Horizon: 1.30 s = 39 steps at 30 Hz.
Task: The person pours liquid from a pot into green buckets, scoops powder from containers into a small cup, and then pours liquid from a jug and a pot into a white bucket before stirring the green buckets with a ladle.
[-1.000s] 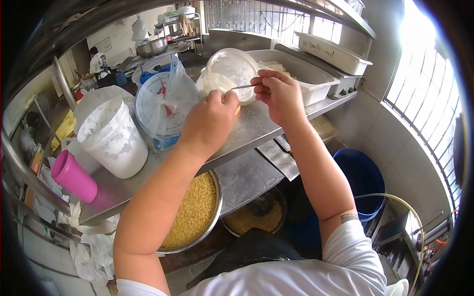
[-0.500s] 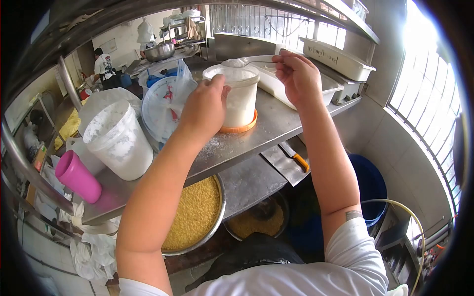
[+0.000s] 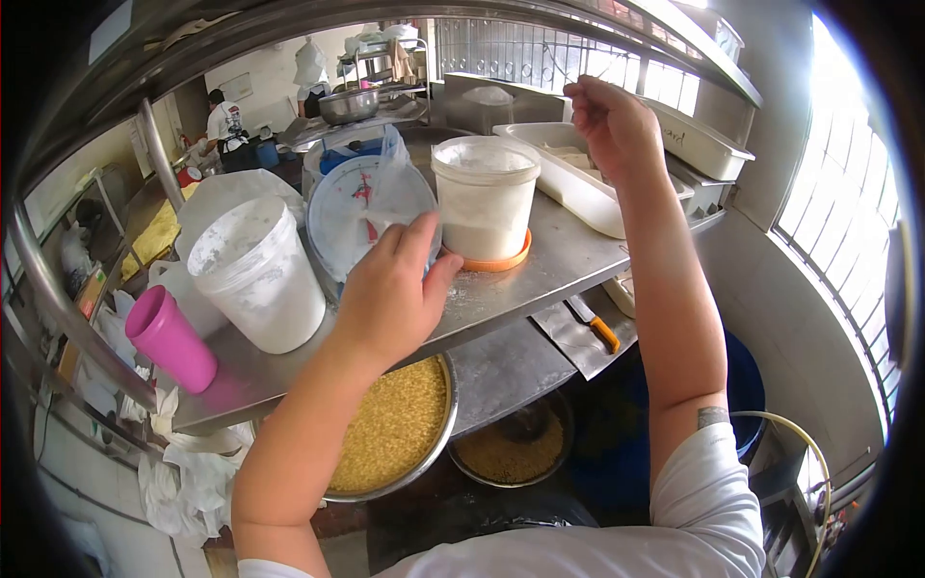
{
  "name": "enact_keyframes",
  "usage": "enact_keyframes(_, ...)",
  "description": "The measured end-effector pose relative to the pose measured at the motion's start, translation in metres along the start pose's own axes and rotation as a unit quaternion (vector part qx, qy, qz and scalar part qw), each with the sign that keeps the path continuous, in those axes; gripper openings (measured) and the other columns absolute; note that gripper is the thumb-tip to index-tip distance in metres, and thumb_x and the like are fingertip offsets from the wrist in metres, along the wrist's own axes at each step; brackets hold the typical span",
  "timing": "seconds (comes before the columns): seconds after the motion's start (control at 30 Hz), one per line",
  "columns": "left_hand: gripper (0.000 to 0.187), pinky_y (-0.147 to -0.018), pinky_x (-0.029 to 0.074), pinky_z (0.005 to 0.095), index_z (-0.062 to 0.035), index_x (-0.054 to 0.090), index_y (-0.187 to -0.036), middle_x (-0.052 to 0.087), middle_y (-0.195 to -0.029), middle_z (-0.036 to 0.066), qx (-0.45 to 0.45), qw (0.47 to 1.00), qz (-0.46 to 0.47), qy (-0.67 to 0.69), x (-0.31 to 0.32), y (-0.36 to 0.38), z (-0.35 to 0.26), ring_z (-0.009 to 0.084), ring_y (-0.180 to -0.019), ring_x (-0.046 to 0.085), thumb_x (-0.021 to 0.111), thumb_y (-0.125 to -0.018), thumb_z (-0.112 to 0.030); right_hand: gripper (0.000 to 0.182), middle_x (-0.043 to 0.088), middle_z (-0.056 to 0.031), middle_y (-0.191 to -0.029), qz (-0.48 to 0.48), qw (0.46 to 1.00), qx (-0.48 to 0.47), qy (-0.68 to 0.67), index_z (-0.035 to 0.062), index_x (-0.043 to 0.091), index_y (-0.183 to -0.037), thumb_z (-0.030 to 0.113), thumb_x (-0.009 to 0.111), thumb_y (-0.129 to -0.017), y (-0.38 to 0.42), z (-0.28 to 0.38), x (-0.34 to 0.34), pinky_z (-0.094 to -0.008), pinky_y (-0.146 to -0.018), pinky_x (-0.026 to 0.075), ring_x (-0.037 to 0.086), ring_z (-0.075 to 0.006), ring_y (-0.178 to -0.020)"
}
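Note:
My right hand [image 3: 609, 120] is raised at the upper middle, its fingers pinched on a spoon. The spoon's bowl carries a heap of white powder [image 3: 488, 95]; its thin handle is hard to make out. Below it, a white tub of powder [image 3: 485, 197] stands upright on an orange lid [image 3: 496, 262] on the steel shelf. My left hand [image 3: 397, 289] is open and holds nothing, its thumb and forefinger apart, just left of and in front of the tub. Behind that hand is a round dial scale [image 3: 337, 207] with a plastic bag [image 3: 390, 173] on it.
A powder-dusted white bucket [image 3: 258, 279] and a pink cup [image 3: 171, 342] stand at left. White trays [image 3: 617, 217] sit at right. Below are a knife [image 3: 593, 325], a bowl of yellow crumbs [image 3: 390, 429] and a blue barrel [image 3: 745, 380]. Another person [image 3: 226, 125] is far left.
My left hand has let go of the tub and moved down toward me. My right hand has lifted the spoon of powder higher. The view has shifted slightly.

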<state>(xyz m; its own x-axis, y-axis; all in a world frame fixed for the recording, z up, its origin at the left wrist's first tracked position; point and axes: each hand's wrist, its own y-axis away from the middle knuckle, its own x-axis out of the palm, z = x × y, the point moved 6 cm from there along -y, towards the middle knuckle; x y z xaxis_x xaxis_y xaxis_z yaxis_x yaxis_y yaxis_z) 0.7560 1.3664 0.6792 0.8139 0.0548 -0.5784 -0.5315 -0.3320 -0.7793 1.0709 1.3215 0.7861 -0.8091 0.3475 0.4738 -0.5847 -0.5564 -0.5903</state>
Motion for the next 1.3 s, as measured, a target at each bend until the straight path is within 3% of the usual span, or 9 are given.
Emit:
enact_keyframes(0.33, 0.039, -0.06, 0.05, 0.0345, 0.0003, 0.062, -0.124, 0.064, -0.091, 0.013, 0.004, 1.0, -0.008, 0.001, -0.048, 0.058, -0.007, 0.0231, -0.064, 0.061, 0.074, -0.093, -0.021, 0.019, 0.069, -0.0245, -0.099, 0.045, 0.998, 0.032, -0.025, -0.0133, 0.059, -0.112, -0.001, 0.06, -0.097, -0.041, -0.024, 0.098, -0.0296, -0.068, 0.059, 0.068, -0.0235, -0.083)
enact_keyframes(0.4, 0.039, -0.065, 0.053, 0.0444, 0.0011, 0.062, -0.121, 0.067, -0.095, 0.018, -0.007, 1.0, 0.018, 0.002, -0.051, 0.066, -0.009, 0.0375, -0.077, 0.066, 0.073, -0.092, -0.021, 0.019, 0.069, -0.0244, -0.099, 0.091, 0.995, 0.009, -0.033, -0.0124, 0.06, -0.112, -0.001, 0.06, -0.097, -0.042, -0.034, 0.124, -0.0312, -0.071, 0.06, 0.068, -0.0236, -0.084)
enact_keyframes(0.47, 0.038, -0.063, 0.052, 0.043, 0.001, 0.063, -0.12, 0.066, -0.094, 0.016, -0.015, 1.0, 0.017, 0.01, -0.054, 0.074, -0.01, 0.036, -0.074, 0.065, 0.074, -0.091, -0.02, 0.021, 0.071, -0.0216, -0.101, 0.083, 0.996, 0.019, -0.001, -0.01, 0.062, -0.114, 0.001, 0.061, -0.097, -0.027, -0.038, 0.146, -0.032, -0.075, 0.06, 0.068, -0.0222, -0.084)
enact_keyframes(0.6, 0.038, -0.062, 0.052, 0.0427, 0.0015, 0.063, -0.119, 0.065, -0.091, 0.016, -0.006, 1.0, 0.012, 0.02, -0.061, 0.094, -0.007, 0.0359, -0.071, 0.064, 0.076, -0.09, -0.018, 0.023, 0.074, -0.0106, -0.107, 0.229, 0.941, -0.092, 0.233, -0.002, 0.066, -0.121, 0.007, 0.06, -0.1, 0.004, -0.03, 0.173, -0.0288, -0.08, 0.058, 0.067, -0.0137, -0.086)
enact_keyframes(0.67, 0.037, -0.062, 0.052, 0.0428, 0.002, 0.064, -0.118, 0.066, -0.091, 0.017, -0.017, 1.0, 0.013, 0.018, -0.064, 0.108, -0.002, 0.0361, -0.071, 0.064, 0.076, -0.089, -0.018, 0.022, 0.074, -0.0088, -0.107, 0.242, 0.885, -0.255, 0.305, -0.0008, 0.066, -0.121, 0.007, 0.058, -0.102, 0.025, -0.017, 0.175, -0.027, -0.079, 0.057, 0.066, -0.0109, -0.087)
enact_keyframes(0.73, 0.035, -0.062, 0.052, 0.0411, 0.0029, 0.064, -0.118, 0.066, -0.089, 0.018, -0.026, 1.0, -0.004, 0.012, -0.068, 0.126, 0.004, 0.034, -0.07, 0.064, 0.075, -0.089, -0.014, 0.017, 0.07, -0.0026, -0.1, 0.192, 0.875, -0.305, 0.323, 0.0041, 0.066, -0.116, 0.004, 0.053, -0.105, 0.056, 0.001, 0.164, -0.0254, -0.078, 0.053, 0.062, -0.0104, -0.087)
enact_keyframes(0.9, 0.03, -0.062, 0.049, 0.0282, 0.0045, 0.065, -0.118, 0.065, -0.087, 0.011, -0.087, 0.995, -0.034, 0.02, -0.082, 0.185, 0.022, 0.0187, -0.069, 0.059, 0.071, -0.09, -0.005, 0.019, 0.075, -0.0082, -0.102, 0.078, 0.866, -0.381, 0.314, -0.0031, 0.067, -0.114, 0.005, 0.056, -0.101, 0.095, 0.023, 0.092, -0.0242, -0.075, 0.055, 0.066, -0.0105, -0.08)
enact_keyframes(1.1, 0.024, -0.064, 0.047, 0.0266, 0.0051, 0.065, -0.119, 0.066, -0.089, 0.01, -0.136, 0.987, -0.082, -0.007, -0.098, 0.203, 0.039, 0.0137, -0.071, 0.057, 0.065, -0.096, -0.004, 0.017, 0.072, -0.0108, -0.099, -0.053, 0.964, -0.212, 0.152, -0.0013, 0.063, -0.113, 0.001, 0.051, -0.101, 0.083, -0.055, 0.016, -0.027, -0.066, 0.055, 0.064, -0.0119, -0.074)
enact_keyframes(1.3, 0.023, -0.066, 0.048, 0.0269, 0.0051, 0.066, -0.119, 0.066, -0.09, 0.01, -0.123, 0.987, -0.102, 0.013, -0.084, 0.185, 0.034, 0.0133, -0.072, 0.057, 0.063, -0.098, -0.004, 0.014, 0.07, -0.0121, -0.098, -0.067, 0.974, -0.189, 0.102, -0.0019, 0.059, -0.112, 0.001, 0.049, -0.103, 0.067, -0.088, 0.025, -0.0273, -0.066, 0.055, 0.063, -0.0125, -0.074)
